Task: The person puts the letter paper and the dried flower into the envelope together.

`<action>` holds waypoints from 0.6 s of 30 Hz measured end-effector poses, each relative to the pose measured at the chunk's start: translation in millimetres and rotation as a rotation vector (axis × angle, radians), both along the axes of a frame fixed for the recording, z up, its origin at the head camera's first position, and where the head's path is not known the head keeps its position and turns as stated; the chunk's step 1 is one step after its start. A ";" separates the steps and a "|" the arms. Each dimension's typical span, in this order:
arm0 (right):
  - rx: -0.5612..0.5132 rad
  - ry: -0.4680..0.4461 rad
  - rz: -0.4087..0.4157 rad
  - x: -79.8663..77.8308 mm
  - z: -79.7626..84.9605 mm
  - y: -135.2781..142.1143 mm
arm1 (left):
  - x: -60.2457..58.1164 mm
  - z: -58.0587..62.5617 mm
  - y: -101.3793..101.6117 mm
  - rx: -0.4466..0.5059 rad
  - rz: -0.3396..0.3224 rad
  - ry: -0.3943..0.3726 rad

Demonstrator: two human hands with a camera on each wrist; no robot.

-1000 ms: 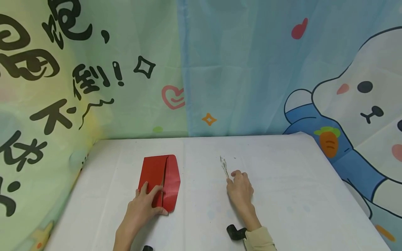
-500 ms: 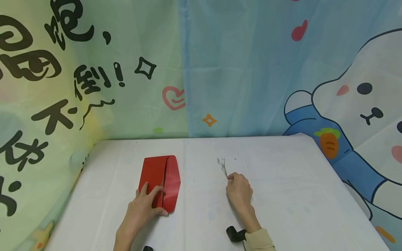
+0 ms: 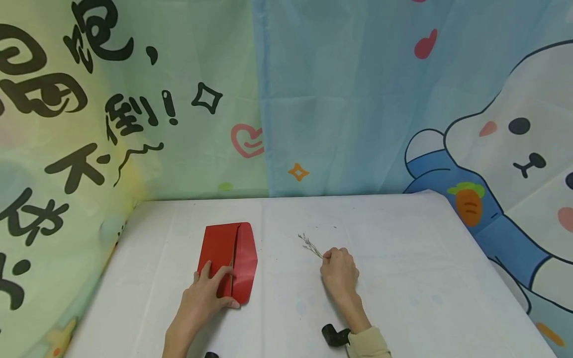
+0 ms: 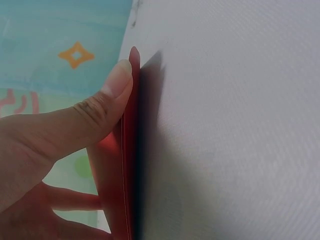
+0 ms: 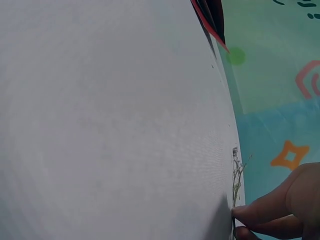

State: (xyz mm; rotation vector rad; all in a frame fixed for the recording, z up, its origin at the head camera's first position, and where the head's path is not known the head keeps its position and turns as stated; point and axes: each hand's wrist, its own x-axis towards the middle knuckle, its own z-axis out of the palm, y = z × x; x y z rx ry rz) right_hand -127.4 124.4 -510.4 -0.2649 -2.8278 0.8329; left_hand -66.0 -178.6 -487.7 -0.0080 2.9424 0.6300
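A red paper envelope with its lighter flap folded out lies on the table. My left hand holds it at the near end, fingers spread over the front and thumb at the near edge by the flap. In the left wrist view, the thumb presses along the envelope's edge. To the right, my right hand pinches a thin dried sprig by its stem, the branching tips pointing toward the back left. The right wrist view shows finger and thumb meeting on the stem of the sprig.
White cloth covers the table, dotted with small dark crumbs behind the sprig. A printed curtain hangs behind the table's back edge. A black wrist device sits by the right sleeve.
The sprig's tips have swung left and down, from nearly upright to slanting. My right hand's fingers have closed in on its stem. The left hand and envelope have stayed put.
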 end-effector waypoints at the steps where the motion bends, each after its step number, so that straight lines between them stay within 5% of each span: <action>1: 0.003 0.003 0.004 0.3 0.1 -0.4 | 0.1 0.0 -0.3 -0.001 0.001 0.001; 18: -0.013 -0.038 0.017 -5.3 0.3 -5.7 | 1.6 -0.6 -2.9 -0.001 -0.004 0.004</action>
